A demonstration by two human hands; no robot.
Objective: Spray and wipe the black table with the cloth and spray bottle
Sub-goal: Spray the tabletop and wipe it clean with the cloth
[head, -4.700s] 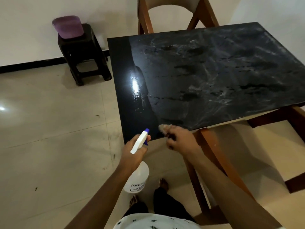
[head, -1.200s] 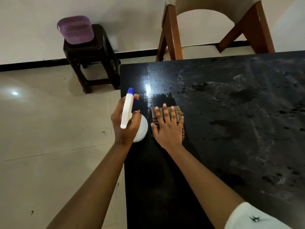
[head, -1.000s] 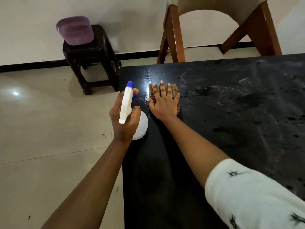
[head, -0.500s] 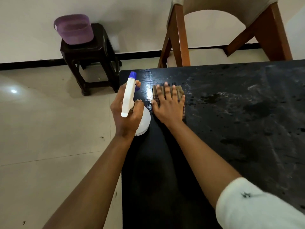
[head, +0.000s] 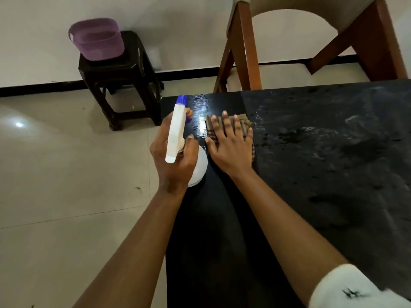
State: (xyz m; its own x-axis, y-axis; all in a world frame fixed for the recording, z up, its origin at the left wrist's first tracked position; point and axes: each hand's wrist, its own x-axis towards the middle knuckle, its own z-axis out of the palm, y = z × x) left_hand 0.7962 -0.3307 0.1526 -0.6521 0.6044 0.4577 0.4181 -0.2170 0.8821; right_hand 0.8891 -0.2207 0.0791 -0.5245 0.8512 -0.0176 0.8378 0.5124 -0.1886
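Note:
The black table (head: 322, 174) fills the right half of the view; its right part is smeared and spotted, while the strip along its left edge looks dark and glossy. My left hand (head: 175, 156) grips a white spray bottle (head: 176, 132) with a blue nozzle, held upright over the table's left edge. My right hand (head: 231, 145) lies flat, fingers spread, pressing a brown checked cloth (head: 244, 122) onto the table near its far left corner. Most of the cloth is hidden under my palm.
A wooden chair (head: 244, 52) with a pale seat stands at the table's far side. A dark stool (head: 120, 85) carrying a purple tub (head: 96, 38) stands by the wall at the left. Pale tiled floor (head: 66, 185) lies left of the table.
My right hand slid the cloth toward the far edge, then drew it back a little toward me. The left hand keeps the bottle in about the same spot.

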